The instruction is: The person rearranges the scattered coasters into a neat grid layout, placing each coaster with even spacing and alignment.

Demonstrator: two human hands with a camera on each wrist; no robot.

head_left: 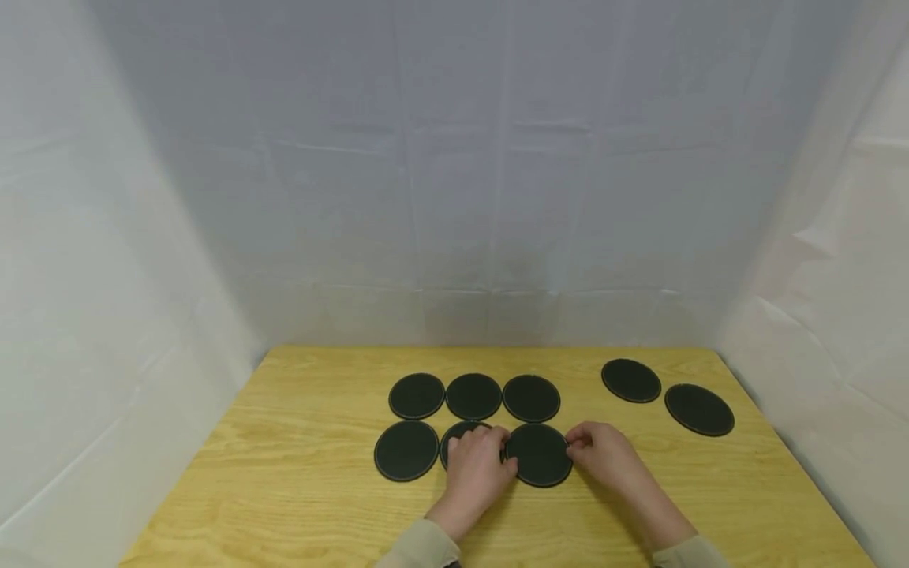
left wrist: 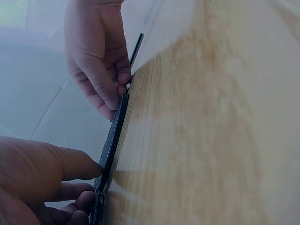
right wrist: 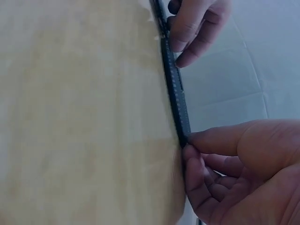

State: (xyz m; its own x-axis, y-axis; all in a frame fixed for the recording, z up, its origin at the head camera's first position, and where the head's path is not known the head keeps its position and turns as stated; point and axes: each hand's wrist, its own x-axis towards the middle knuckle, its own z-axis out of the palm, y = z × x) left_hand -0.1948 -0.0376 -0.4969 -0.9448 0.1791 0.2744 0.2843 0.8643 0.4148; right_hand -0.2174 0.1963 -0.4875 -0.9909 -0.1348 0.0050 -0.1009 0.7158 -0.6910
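Near the front of the group lies a black round coaster (head_left: 540, 455) with a stitched rim. My left hand (head_left: 477, 464) holds its left edge with thumb and fingers, and covers much of the neighbouring middle coaster (head_left: 460, 430). At the opposite edge my right hand (head_left: 605, 454) pinches the rim between thumb and fingertips. The right wrist view shows this pinch on the stitched edge (right wrist: 176, 96). In the left wrist view the left thumb (left wrist: 84, 164) touches the coaster's side. The coaster lies flat on or just above the wood; which, I cannot tell.
Behind it runs a row of three matching coasters (head_left: 473, 396), nearly touching. Another coaster (head_left: 407, 450) lies at the front left. Two more, a far one (head_left: 631, 380) and a nearer one (head_left: 699, 409), lie apart at the right. White sheeting (head_left: 454, 197) encloses the wooden table (head_left: 298, 473).
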